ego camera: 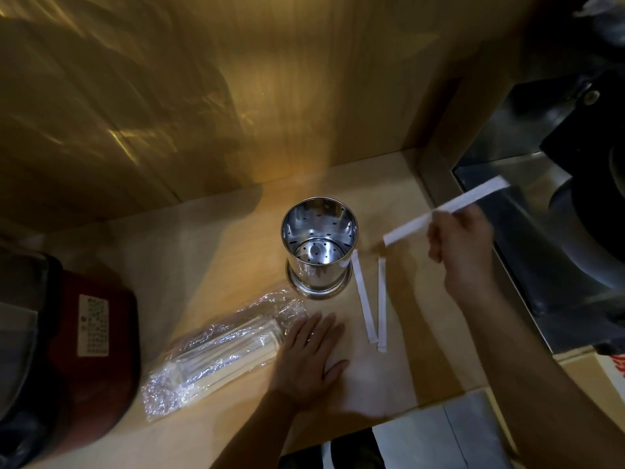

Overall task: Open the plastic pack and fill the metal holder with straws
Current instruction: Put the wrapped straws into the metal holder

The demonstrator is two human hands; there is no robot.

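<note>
Inside, metal holder (319,245) shiny, perforated, upright, no straws.

Both forearms are showing bare up to the frame edge, no sleeves visible. Left hand (309,355) and right hand (458,240) are wearing no gloves, rings or watch. Right hand is showing motion blur.

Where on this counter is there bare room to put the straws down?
Bare: behind the holder up to the back wall, and right of the two loose straws. Crowded: between pack, left hand and holder. Right hand holds a straw.
</note>
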